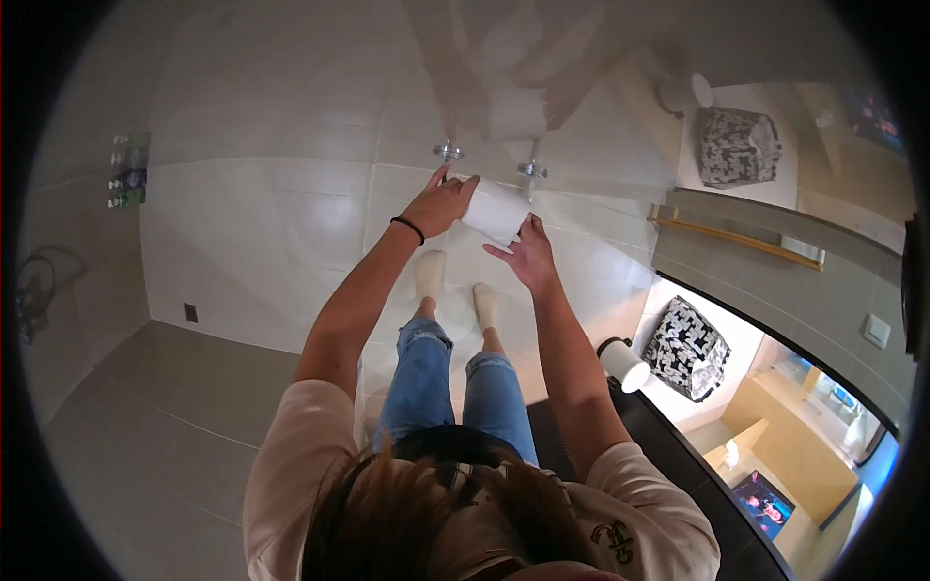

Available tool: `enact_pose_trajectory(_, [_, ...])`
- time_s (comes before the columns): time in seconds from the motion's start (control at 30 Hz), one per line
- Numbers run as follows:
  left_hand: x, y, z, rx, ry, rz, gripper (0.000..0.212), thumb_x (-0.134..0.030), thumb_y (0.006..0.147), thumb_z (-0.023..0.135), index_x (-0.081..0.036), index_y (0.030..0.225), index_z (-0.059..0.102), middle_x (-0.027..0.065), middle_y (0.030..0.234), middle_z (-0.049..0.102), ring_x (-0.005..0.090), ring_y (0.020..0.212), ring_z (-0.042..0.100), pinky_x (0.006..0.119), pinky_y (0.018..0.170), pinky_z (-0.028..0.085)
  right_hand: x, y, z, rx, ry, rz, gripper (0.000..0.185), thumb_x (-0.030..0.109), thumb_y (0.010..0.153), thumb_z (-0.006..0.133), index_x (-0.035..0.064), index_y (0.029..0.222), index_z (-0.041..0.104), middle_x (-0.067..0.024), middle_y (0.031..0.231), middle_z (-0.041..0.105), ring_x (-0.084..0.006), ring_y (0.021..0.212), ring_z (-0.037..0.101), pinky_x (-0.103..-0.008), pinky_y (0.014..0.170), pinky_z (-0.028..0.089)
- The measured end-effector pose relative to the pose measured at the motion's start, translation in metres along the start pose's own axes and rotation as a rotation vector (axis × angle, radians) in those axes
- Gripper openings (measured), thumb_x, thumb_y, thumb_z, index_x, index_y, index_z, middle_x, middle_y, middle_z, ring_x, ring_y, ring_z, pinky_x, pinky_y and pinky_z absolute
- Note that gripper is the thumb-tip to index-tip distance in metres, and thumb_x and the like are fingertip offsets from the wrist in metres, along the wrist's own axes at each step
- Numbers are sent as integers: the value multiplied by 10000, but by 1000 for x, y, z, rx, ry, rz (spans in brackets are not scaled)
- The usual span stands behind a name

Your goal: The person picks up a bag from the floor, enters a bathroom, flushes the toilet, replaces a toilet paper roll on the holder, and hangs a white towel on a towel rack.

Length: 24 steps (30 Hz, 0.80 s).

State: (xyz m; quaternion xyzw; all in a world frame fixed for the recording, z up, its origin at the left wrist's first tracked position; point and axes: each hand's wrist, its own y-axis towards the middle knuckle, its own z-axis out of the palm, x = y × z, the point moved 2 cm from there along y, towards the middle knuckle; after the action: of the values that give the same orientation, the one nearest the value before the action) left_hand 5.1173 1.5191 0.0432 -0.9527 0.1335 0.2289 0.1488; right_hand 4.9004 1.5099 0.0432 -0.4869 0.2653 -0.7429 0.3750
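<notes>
A white paper roll (496, 212) is held between both hands, tilted down to the right, in front of a glossy wall. My left hand (440, 205) grips its left end, the fingers curled over the upper edge. At the lower right, my right hand (532, 253) holds the other end, its thumb under a loose edge of paper. Just beyond the roll are two round chrome fittings: the left fitting (448, 152) is close to my left fingertips, and the right fitting (532, 171) has a short metal bar below it. The hands and roll are mirrored faintly above.
A white cylindrical container (625, 365) stands at my right, near a black-and-white patterned bag (686, 350). Farther right are a wooden bar (737, 236), a wall switch (876, 330) and a lit screen (763, 504). Several bottles (128, 171) are on the left wall.
</notes>
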Motion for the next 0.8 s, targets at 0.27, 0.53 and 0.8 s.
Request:
enact_pose_trajectory(0.27, [-24,-12,-39,-24,-56,3,1061,-323,588,856,-64,1446,287,179,1397,342,340,1325,336,518,1129,219,-46,40,-7,4,-146,-238,312,360,963,547,206,1225,473,-5,1281,490,-223,1145,497,-640,851,416])
enact_pose_trajectory(0.53, [-28,-1,-4,-195,71,-12,849,-277,646,825,-51,1343,395,167,1409,365,352,1348,306,508,1121,239,-81,89,-24,-64,-214,-397,347,413,940,575,239,1233,504,55,1217,520,-170,1159,451,-595,887,319])
enact_pose_trajectory(0.8, [-23,0,5,-301,31,-98,882,-246,644,814,-51,1372,356,129,1346,453,314,1309,380,498,1110,254,-37,62,25,-195,287,96,354,416,927,592,219,1210,514,32,1252,457,-241,1167,409,-582,911,340])
